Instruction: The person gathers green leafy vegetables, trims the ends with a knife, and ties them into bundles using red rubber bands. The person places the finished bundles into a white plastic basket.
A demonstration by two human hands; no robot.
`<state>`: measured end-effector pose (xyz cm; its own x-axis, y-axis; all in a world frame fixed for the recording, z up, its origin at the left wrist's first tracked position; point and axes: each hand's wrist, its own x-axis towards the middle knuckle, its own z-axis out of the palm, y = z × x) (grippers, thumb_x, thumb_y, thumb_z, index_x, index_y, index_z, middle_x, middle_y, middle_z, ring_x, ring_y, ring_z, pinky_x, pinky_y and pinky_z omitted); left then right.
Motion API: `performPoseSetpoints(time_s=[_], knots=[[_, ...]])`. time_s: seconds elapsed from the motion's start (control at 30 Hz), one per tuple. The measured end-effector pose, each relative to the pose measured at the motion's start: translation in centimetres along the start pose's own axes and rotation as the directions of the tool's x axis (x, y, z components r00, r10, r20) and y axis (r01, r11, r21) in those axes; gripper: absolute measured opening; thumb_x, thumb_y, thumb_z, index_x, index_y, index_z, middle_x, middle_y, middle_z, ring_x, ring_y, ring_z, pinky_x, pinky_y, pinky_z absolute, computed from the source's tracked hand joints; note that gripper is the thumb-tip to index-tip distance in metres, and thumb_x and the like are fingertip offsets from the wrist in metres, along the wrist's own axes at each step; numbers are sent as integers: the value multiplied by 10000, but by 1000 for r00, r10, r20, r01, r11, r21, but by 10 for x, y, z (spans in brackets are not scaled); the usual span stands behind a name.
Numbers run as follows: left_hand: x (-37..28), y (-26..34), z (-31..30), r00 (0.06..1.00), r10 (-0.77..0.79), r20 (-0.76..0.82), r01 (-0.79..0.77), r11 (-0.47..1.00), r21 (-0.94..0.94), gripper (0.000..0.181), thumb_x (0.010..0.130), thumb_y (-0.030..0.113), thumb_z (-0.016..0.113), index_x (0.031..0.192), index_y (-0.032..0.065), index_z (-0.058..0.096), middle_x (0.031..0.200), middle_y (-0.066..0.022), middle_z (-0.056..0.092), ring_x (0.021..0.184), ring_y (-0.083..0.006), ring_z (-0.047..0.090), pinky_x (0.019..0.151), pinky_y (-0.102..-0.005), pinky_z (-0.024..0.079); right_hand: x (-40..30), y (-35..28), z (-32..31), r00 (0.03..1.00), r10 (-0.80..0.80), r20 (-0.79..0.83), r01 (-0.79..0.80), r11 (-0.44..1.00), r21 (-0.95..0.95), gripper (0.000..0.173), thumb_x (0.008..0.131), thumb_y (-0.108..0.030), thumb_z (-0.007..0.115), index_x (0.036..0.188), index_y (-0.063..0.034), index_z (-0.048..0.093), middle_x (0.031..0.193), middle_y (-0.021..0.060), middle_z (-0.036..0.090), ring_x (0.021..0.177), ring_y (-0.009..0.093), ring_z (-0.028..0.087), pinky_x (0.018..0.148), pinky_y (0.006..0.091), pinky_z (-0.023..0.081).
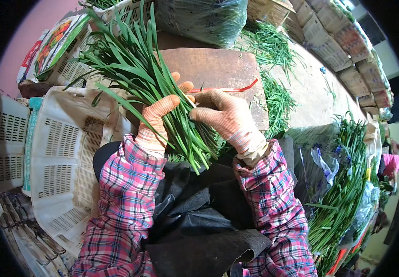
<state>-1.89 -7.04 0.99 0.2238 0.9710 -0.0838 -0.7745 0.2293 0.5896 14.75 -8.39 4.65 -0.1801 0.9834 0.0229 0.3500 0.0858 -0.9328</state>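
A bunch of long flat green leaves, like garlic chives (144, 76), lies across my left hand (161, 114), which is closed around it in an orange knitted glove. The leaf tips point up and left; the cut stalk ends hang over my lap. My right hand (220, 117), gloved alike, touches the bunch's right side with thumb and fingers close together; whether it pinches a stalk cannot be told. Behind the hands, a red strip (244, 89) lies on a worn wooden board (213, 65), its left end hidden behind my fingers.
White plastic crates (57, 138) stand at the left. A plastic-wrapped bundle (203, 20) sits behind the board. Loose green leaves (277, 100) lie beside it. At the right are more long greens (344, 194) with plastic film; farther off, a person in pink (391, 166) bends over.
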Motion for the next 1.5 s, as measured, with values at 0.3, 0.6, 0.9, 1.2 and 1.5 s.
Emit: performPoseSetpoints(time_s=[0.3, 0.6, 0.9, 1.2, 1.5], knots=[[6, 4, -11, 999, -43, -13, 43, 999, -1, 425, 801, 34, 603, 1211, 51, 488, 1062, -133, 614, 853, -247, 642, 725, -422, 560, 0, 38, -77, 887, -332, -321, 48, 757, -651, 205, 774, -96, 614, 976, -107, 642, 872, 136, 647, 832, 304, 629, 722, 353, 501], [-2, -9, 12, 982, -40, -186, 34, 999, -36, 420, 767, -50, 618, 1164, 14, 498, 946, -159, 627, 792, -276, 628, 676, -401, 559, -35, 8, -48, 991, 9, -136, -50, 952, -301, 861, 612, -351, 795, 1298, 18, 426, 1209, 240, 528, 1127, 336, 520, 944, 368, 413], [0, -20, 6, 936, 38, -350, -15, 998, 68, 338, 789, 13, 606, 1114, 40, 516, 973, -134, 627, 883, -259, 624, 766, -408, 537, -29, 34, 32, 964, 197, 180, -177, 977, -120, 1200, 514, -350, 795, 1418, 27, 101, 1290, 264, 450, 1168, 331, 498, 962, 326, 408], [12, -19, 1, 968, -59, -243, 101, 981, 165, 311, 811, 107, 654, 1095, 8, 575, 972, -91, 636, 843, -214, 628, 755, -331, 529, -35, 40, 52, 952, 295, 84, -304, 877, 373, 571, 682, -117, 715, 1192, -7, 485, 988, 85, 629, 912, 166, 592, 804, 295, 479], [59, 29, -24, 927, -368, -78, 267, 497, 825, 443, 835, 117, 592, 1234, -20, 458, 1033, -80, 601, 791, -155, 579, 698, -264, 476, -40, 84, 27, 944, 315, 96, -288, 651, 702, 156, 765, -92, 628, 878, 14, 614, 765, 76, 621, 624, 175, 590, 579, 285, 486]])
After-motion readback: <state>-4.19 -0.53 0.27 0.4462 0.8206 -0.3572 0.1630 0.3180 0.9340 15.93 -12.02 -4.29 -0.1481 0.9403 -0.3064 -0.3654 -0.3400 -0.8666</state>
